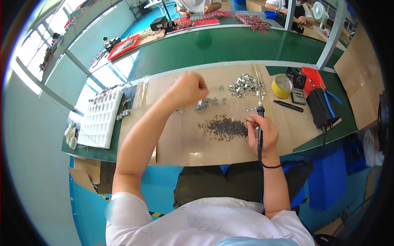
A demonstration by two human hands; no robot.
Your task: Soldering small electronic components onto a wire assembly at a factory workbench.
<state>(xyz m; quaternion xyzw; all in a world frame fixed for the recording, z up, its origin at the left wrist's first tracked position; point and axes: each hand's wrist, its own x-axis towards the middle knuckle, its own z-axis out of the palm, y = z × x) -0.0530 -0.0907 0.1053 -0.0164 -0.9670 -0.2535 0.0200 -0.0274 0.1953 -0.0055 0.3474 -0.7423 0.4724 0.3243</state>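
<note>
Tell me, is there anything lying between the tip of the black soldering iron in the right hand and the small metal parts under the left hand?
Nothing visible blocks it. The right hand holds the black soldering iron, tip pointing away from the person. Only bare brown cardboard sheet lies between it and the small metal parts near the left hand. The dark pile of tiny pieces lies nearer the person.

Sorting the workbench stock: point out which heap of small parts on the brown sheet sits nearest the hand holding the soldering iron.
The dark heap, just left of the right hand; the shiny silver heap lies farther up the sheet.
</note>
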